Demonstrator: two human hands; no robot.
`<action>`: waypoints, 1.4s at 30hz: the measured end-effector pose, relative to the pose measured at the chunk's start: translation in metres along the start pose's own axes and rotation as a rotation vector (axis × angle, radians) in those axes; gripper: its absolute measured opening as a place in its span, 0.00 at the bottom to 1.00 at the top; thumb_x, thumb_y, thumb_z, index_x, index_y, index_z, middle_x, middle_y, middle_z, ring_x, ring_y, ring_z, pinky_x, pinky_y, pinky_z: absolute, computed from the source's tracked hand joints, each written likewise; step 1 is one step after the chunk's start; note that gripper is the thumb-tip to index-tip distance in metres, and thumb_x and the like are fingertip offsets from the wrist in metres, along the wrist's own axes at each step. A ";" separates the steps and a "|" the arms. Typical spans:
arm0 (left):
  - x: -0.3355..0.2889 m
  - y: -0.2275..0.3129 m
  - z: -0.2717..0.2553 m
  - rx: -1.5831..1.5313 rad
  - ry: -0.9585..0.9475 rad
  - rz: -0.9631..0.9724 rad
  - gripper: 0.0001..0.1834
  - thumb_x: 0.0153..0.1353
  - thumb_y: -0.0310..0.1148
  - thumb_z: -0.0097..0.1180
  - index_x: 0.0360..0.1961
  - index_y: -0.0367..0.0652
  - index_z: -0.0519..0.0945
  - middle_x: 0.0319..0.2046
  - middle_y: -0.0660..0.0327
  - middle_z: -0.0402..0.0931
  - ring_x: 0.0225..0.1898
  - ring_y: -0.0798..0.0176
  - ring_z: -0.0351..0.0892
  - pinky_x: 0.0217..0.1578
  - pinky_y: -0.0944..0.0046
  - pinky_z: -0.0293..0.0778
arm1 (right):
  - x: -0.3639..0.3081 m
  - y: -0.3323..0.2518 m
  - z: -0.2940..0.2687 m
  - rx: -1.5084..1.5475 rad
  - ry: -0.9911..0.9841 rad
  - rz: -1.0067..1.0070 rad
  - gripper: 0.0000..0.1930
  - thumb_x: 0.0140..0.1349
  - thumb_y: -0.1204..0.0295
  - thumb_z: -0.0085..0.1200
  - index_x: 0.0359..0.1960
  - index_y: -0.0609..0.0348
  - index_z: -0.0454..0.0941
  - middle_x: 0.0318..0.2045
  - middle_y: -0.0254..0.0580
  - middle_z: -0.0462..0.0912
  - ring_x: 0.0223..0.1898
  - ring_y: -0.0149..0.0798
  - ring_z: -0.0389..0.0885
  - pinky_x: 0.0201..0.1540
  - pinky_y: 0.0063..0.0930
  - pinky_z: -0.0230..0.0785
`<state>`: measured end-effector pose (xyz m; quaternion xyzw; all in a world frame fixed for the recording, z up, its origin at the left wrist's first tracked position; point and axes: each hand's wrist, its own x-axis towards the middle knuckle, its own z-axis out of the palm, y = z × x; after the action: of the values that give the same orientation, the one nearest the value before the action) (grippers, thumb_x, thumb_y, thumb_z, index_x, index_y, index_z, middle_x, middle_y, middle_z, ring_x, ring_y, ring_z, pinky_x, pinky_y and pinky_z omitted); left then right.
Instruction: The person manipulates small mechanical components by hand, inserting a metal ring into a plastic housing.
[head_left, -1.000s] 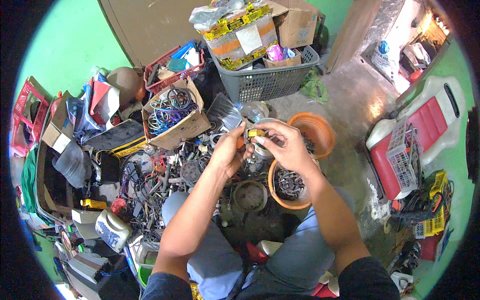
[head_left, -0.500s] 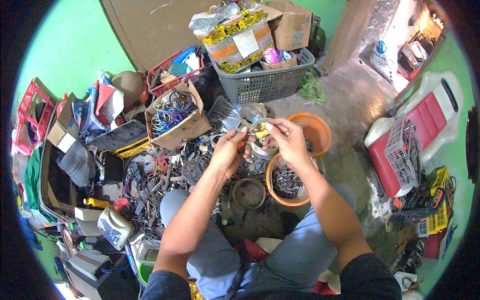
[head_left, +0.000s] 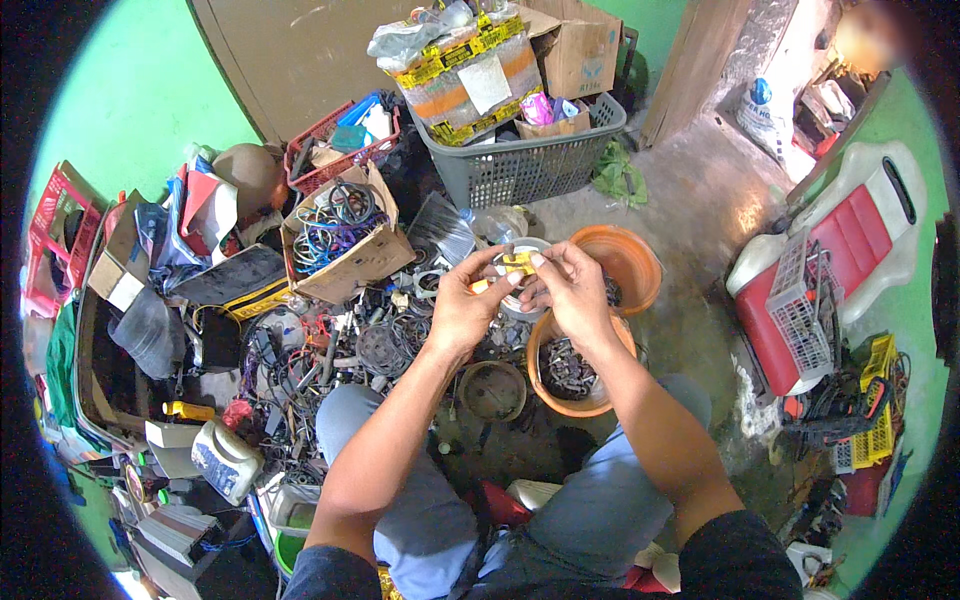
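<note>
Above the floor, in front of my knees, a small yellow and dark part [head_left: 519, 263] is pinched between my two hands; its exact kind is too small to make out. My left hand [head_left: 462, 305] grips its left side, and a bit of orange [head_left: 480, 287] shows by the fingers. My right hand [head_left: 574, 293] is closed on its right side with thumb and fingertips. Beneath the hands is a pale round tub [head_left: 532, 243], partly covered by them. To the right, an orange pot [head_left: 541, 385] full of small dark parts stands below my right wrist.
A second orange pot [head_left: 655, 275] stands behind the first. A shallow round dish [head_left: 492, 390] lies between my knees. Cables and scrap parts [head_left: 300, 350] spread leftward. Beyond are a carton of cables [head_left: 350, 270] and a grey basket [head_left: 520, 170]; a red and white seat [head_left: 850, 240] stands right.
Both hands have shifted slightly, and the yellow part now sits flatter between the fingertips. The left hand has turned and moved a little to the right. The view has tilted slightly.
</note>
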<state>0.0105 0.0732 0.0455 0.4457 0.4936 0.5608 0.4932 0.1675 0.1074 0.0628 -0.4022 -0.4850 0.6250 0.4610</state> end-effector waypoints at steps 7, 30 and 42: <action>0.003 0.011 -0.009 0.241 -0.023 0.100 0.23 0.59 0.29 0.68 0.56 0.36 0.79 0.38 0.62 0.82 0.37 0.74 0.76 0.40 0.72 0.73 | 0.007 0.000 -0.010 -0.455 0.066 -0.342 0.07 0.66 0.75 0.57 0.43 0.62 0.83 0.30 0.41 0.84 0.33 0.32 0.83 0.37 0.25 0.74; -0.007 0.021 -0.012 0.361 -0.102 0.125 0.16 0.58 0.30 0.69 0.47 0.36 0.83 0.33 0.65 0.83 0.34 0.76 0.76 0.36 0.72 0.72 | -0.001 -0.004 -0.006 -0.172 -0.120 -0.195 0.06 0.67 0.77 0.56 0.41 0.68 0.79 0.36 0.41 0.83 0.38 0.28 0.83 0.33 0.23 0.81; -0.003 0.027 -0.016 0.262 -0.078 0.030 0.15 0.62 0.33 0.67 0.46 0.34 0.82 0.30 0.64 0.84 0.30 0.78 0.75 0.31 0.74 0.69 | -0.003 -0.006 0.000 -0.055 -0.122 -0.202 0.07 0.69 0.77 0.53 0.44 0.69 0.76 0.41 0.44 0.80 0.41 0.33 0.83 0.40 0.28 0.87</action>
<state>-0.0080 0.0676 0.0706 0.5351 0.5365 0.4808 0.4413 0.1694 0.1047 0.0687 -0.3248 -0.5672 0.5851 0.4799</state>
